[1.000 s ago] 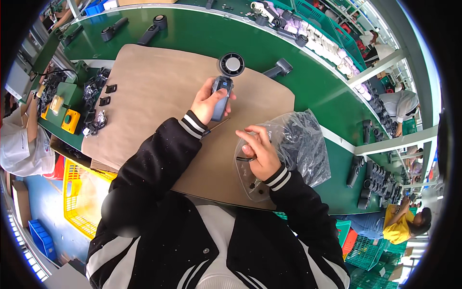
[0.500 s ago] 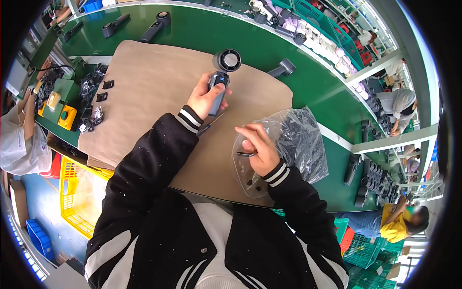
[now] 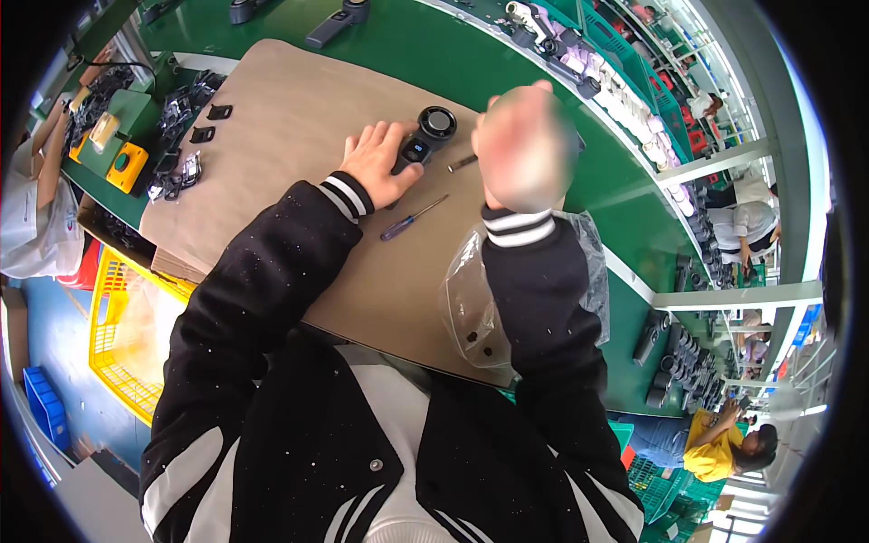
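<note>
The left hand (image 3: pixel 375 166), grip spread, touches the dark fan (image 3: pixel 437 123) over the far part of the brown sheet (image 3: pixel 290 118). The right hand (image 3: pixel 523 154) is blurred; I cannot tell its grip. A screwdriver (image 3: pixel 396 228) lies nearer.

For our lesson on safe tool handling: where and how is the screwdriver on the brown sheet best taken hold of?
The screwdriver is probably best gripped across its thick handle, from above and the right: it lies flat, its thin shaft points away and rightward, and the left sleeve appears close to the handle's left.
</note>
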### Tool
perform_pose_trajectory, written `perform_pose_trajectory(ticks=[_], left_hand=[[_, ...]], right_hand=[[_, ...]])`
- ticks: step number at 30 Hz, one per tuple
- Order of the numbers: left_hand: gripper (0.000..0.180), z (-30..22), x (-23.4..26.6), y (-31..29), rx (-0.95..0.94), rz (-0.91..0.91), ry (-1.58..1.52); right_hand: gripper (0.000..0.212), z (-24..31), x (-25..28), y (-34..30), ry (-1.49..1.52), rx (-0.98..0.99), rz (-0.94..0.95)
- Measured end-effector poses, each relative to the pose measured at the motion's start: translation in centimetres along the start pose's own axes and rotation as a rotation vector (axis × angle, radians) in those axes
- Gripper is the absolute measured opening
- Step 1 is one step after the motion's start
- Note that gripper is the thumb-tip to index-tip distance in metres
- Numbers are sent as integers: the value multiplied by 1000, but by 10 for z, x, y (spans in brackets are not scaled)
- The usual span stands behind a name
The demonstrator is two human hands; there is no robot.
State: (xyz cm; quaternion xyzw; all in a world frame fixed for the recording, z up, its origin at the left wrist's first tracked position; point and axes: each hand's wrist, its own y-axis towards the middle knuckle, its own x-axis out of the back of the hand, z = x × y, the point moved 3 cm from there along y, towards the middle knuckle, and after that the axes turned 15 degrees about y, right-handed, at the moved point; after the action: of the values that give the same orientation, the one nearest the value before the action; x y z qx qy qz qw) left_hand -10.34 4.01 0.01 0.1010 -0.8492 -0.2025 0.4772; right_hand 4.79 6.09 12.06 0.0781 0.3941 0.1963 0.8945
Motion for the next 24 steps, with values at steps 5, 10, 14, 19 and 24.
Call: perform_pose_trajectory(ticks=[5, 10, 14, 19, 24], left_hand=[[45, -2, 1, 0, -47, 98, 59], [48, 3, 3, -1, 1, 117, 44], [47, 2, 3, -1, 5, 119, 54], [46, 0, 6, -3, 18, 120, 67], [46, 3, 1, -4, 14, 106, 71]], right_hand=[[54, -40, -3, 27, -34, -30, -93], [56, -58, 2, 33, -127, -27, -142], [57, -65, 3, 28, -210, -35, -60], [61, -67, 4, 26, -201, -39, -68], [61, -72, 3, 30, -265, -28, -61]])
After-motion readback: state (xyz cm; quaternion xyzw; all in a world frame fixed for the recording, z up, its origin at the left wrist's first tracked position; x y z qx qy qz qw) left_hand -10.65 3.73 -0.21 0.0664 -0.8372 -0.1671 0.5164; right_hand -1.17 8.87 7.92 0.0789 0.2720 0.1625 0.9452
